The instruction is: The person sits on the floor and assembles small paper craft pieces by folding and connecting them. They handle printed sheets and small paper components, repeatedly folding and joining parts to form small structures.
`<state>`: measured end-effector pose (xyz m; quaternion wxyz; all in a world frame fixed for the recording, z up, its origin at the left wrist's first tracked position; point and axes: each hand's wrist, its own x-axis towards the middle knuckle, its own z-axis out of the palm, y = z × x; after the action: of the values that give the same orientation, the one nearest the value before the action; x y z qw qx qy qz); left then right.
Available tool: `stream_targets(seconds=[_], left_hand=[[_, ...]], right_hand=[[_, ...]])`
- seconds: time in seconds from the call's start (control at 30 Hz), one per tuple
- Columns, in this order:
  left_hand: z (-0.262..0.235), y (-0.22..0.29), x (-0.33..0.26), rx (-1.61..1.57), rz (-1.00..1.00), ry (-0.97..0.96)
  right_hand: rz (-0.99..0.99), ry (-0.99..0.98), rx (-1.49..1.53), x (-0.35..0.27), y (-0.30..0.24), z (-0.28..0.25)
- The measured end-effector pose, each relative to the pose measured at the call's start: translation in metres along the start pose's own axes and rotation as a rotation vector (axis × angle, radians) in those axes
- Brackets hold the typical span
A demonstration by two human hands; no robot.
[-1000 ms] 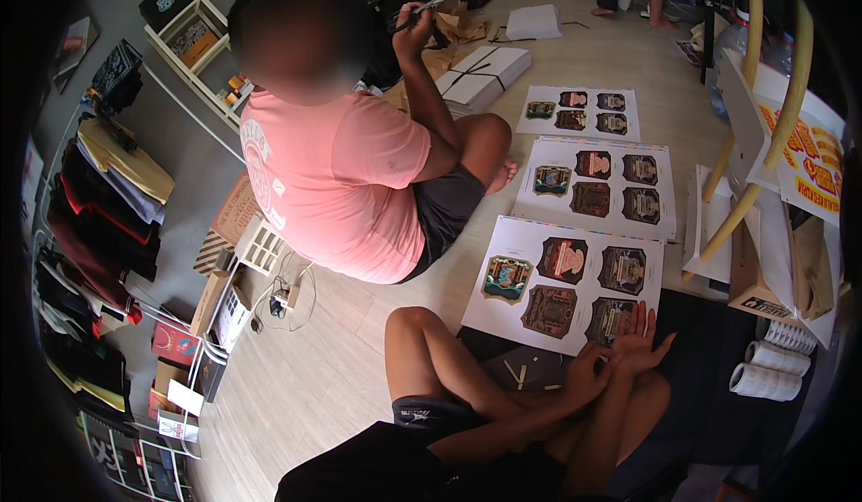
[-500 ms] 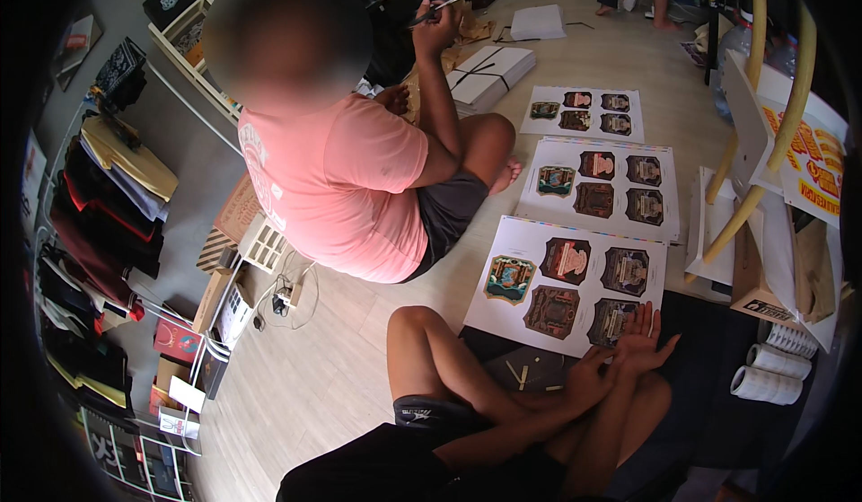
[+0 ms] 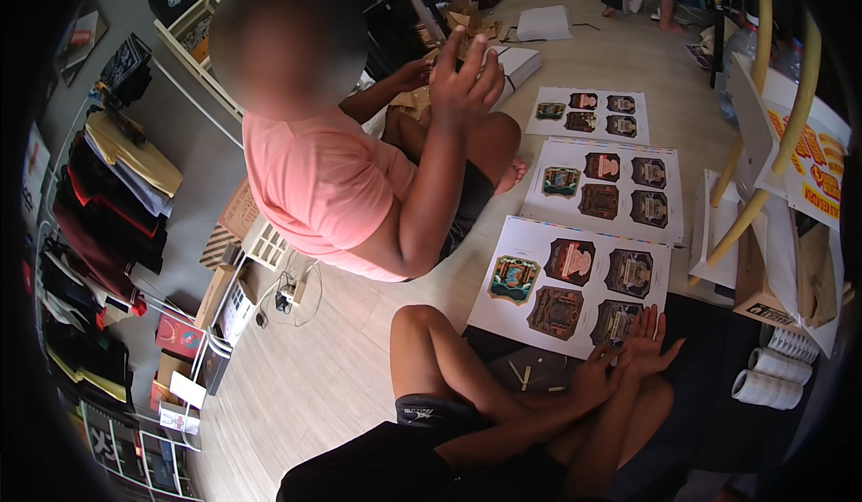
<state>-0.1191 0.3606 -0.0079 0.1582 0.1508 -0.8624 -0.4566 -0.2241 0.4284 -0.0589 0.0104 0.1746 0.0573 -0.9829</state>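
Note:
My right hand [image 3: 644,347] is palm up with fingers stretched out, above the near right corner of a printed sheet [image 3: 498,316]. My left hand [image 3: 595,379] presses against the base of my right palm, its fingers closed round the wrist; part of them is hidden. The white sheet carries several badge-shaped designs in green, red and dark brown. It lies partly over a dark mat [image 3: 530,365] with thin yellowish strips [image 3: 521,374] on it. Beyond it lie a second printed sheet [image 3: 534,204] and a third printed sheet [image 3: 539,127] with similar designs.
A person in a pink shirt [image 3: 314,197] sits ahead to the left, one hand [image 3: 465,75] raised with fingers spread. White rolls [image 3: 766,390] and a rack with bent yellow poles [image 3: 795,134] stand at the right. Clothes [image 3: 90,197] hang at the left. A paper stack [image 3: 518,64] lies farther off.
The other person's raised hand has come nearer; the long thin tool it held up no longer shows there, and the torso has turned. My hands have barely moved.

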Motion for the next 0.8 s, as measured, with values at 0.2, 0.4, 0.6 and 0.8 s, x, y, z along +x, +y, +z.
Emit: stream_targets(seconds=[0.2, 0.4, 0.6, 0.8], left_hand=[[0.011, -0.009, 0.004, -0.206, -0.12, 0.005], [0.026, -0.055, 0.007, -0.39, -0.298, -0.141], [0.008, -0.042, 0.021, -0.234, -0.201, -0.249], [0.004, -0.034, 0.024, -0.137, -0.005, -0.185]], right_hand=[[0.002, -0.008, -0.003, 0.004, -0.001, -0.002], [0.093, -0.05, 0.054, -0.002, 0.008, 0.006], [0.135, -0.082, -0.014, -0.006, 0.01, 0.018], [0.186, -0.13, -0.048, -0.004, 0.007, 0.011]])
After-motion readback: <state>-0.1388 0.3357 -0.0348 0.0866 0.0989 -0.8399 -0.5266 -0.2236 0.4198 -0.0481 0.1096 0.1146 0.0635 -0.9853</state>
